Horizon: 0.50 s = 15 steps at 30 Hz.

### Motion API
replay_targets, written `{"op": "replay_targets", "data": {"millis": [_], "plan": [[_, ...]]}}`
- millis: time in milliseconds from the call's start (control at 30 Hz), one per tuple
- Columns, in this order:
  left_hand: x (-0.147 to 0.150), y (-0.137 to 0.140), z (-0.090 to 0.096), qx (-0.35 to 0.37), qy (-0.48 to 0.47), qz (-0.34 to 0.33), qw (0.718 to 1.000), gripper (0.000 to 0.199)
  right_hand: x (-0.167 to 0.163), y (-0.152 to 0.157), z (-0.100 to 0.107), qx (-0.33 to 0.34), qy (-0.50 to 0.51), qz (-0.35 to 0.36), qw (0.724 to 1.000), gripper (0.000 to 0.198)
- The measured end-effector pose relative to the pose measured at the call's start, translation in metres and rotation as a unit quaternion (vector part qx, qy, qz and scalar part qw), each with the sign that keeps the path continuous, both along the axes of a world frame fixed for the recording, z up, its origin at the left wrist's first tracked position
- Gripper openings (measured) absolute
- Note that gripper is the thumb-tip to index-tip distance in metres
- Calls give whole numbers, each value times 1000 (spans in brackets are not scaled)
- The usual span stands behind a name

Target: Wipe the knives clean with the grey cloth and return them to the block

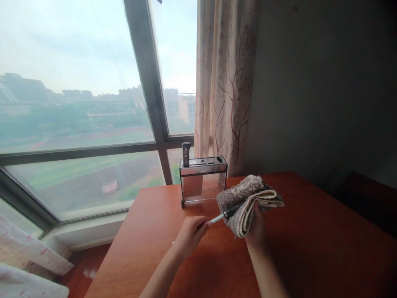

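Observation:
My left hand (192, 231) is closed round a slim, pale metal rod (217, 218); its thin tip pokes out behind the hand. The rod's black handle-like end (231, 211) lies in the folds of a grey-brown shaggy cloth (245, 192) with a cream backing. Underneath and behind that cloth is my right hand (257, 227), gripping it with the thumb on the near fold and the other fingers hidden. Both hands are above the table. Beyond them stands a clear knife block (203, 186) with a slotted black top, and one dark knife handle (186, 154) rises from its left end.
The reddish-brown wooden table (149, 256) spreads out under my hands. Large windows (77, 82) with a grey frame are on the left. A patterned curtain (226, 82) hangs behind the knife block, and a dark wall (319, 91) is on the right.

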<state>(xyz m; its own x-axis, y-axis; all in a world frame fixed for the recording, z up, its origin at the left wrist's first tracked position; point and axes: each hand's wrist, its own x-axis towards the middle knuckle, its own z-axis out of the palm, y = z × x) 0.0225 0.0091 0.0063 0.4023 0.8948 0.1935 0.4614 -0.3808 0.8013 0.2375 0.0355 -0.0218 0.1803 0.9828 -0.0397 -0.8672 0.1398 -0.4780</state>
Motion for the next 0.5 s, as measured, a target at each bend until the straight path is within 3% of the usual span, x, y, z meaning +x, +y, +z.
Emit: {"op": "replay_targets", "data": {"millis": [100, 233, 333, 500], "plan": [[0, -1, 0, -114, -63, -27, 991, 43, 1, -4, 2, 17, 3, 9, 1000, 24], [5, -5, 0, -260, -165, -62, 950, 46, 0, -9, 11, 49, -2, 33, 998, 29], [11, -8, 0, -294, -215, -72, 929, 47, -3, -11, 14, 54, -29, 55, 997, 37], [23, -11, -3, -295, -257, -42, 919, 48, -16, -14, 3, 13, -72, 146, 986, 48]]}}
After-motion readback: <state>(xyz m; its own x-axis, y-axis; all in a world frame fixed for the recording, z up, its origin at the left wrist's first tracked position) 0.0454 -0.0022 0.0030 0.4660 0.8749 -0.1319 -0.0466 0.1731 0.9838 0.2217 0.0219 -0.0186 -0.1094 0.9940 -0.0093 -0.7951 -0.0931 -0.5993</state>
